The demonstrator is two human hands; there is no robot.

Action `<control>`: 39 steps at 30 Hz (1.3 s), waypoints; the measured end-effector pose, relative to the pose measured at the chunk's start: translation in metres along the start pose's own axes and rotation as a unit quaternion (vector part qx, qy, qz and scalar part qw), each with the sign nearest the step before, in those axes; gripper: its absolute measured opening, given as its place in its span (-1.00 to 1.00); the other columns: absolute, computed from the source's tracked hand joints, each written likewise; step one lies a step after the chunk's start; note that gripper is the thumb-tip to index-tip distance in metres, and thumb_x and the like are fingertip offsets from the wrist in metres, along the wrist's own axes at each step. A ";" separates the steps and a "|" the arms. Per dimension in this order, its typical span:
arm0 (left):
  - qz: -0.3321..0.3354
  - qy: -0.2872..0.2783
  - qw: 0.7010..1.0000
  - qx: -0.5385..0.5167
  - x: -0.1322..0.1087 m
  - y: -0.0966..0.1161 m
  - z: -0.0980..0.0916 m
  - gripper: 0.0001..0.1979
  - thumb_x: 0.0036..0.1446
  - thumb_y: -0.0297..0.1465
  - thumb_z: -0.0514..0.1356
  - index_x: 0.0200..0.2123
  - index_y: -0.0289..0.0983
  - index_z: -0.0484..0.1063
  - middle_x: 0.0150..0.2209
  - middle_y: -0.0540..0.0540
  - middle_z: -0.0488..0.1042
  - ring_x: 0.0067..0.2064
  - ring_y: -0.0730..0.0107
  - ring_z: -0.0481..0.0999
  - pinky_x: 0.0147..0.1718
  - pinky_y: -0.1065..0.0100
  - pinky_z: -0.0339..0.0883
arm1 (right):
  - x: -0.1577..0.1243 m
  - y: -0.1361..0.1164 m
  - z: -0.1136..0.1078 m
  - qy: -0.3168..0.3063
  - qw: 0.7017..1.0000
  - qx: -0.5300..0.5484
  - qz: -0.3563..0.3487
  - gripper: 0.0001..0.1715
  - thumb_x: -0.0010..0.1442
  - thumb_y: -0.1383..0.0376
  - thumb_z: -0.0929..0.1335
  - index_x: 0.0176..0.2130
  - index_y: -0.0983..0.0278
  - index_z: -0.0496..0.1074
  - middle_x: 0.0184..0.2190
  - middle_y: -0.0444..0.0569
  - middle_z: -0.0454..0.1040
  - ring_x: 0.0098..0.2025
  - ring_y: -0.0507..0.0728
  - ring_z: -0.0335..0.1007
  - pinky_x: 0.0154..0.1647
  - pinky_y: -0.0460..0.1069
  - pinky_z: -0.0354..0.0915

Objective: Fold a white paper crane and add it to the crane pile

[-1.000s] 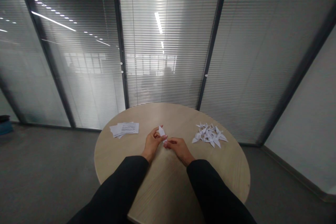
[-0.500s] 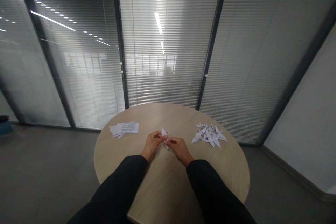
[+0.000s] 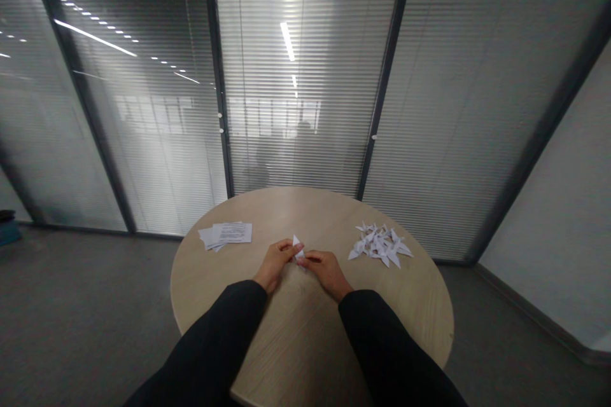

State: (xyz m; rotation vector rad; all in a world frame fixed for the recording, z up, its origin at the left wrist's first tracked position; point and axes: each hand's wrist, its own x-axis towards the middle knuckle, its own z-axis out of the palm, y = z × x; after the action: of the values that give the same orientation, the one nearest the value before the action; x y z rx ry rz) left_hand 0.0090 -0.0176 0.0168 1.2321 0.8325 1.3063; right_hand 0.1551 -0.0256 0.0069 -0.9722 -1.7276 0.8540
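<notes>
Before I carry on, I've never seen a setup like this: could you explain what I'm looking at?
There is no machine here: these are a person's bare hands, reaching out of dark sleeves. The view comes from a camera worn on that person's head, looking forward and down. On the wooden table, a few sheets of printed paper lie to the left, and a pile of folded white paper shapes lies to the right. Between them, the left hand and right hand pinch one small folded white piece, its pointed tip facing away from the person. Beyond the table are glass panels with blinds.
</notes>
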 end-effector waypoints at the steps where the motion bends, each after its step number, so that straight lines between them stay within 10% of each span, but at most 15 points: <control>1: -0.008 -0.009 1.000 -0.006 0.001 -0.001 -0.001 -0.66 -0.19 -0.18 0.35 -0.49 -0.36 0.46 -0.55 0.01 0.37 -0.52 0.56 0.25 -0.48 0.45 0.07 | 0.000 0.000 0.000 -0.001 1.000 0.004 -0.003 -0.70 0.01 0.09 0.39 -0.43 0.27 0.57 -0.50 -0.12 0.52 -0.42 0.08 0.38 -0.34 -0.06 0.23; 23: -0.194 -0.104 0.961 -0.166 0.001 -0.005 -0.006 -0.69 -0.22 -0.34 0.41 -0.36 -0.32 0.45 -0.41 -0.02 0.40 -0.45 0.59 0.34 -0.51 0.52 0.15 | -0.002 0.001 -0.002 -0.002 0.998 0.006 -0.060 -0.74 0.03 0.10 0.38 -0.43 0.23 0.55 -0.40 -0.07 0.55 -0.28 0.13 0.44 -0.15 0.00 0.28; 39: -0.076 -0.071 0.988 -0.118 0.002 -0.006 -0.004 -0.70 -0.20 -0.27 0.38 -0.51 -0.36 0.40 -0.52 0.00 0.39 -0.46 0.56 0.36 -0.40 0.48 0.22 | 0.000 0.000 -0.002 -0.031 0.998 0.045 -0.025 -0.74 0.02 0.13 0.40 -0.36 0.26 0.56 -0.41 -0.08 0.53 -0.31 0.11 0.41 -0.20 -0.01 0.26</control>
State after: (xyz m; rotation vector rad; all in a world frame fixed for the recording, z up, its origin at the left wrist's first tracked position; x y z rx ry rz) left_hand 0.0071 -0.0137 0.0107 1.0392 0.6363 1.1448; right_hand 0.1574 -0.0258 0.0079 -0.8466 -1.7438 0.9299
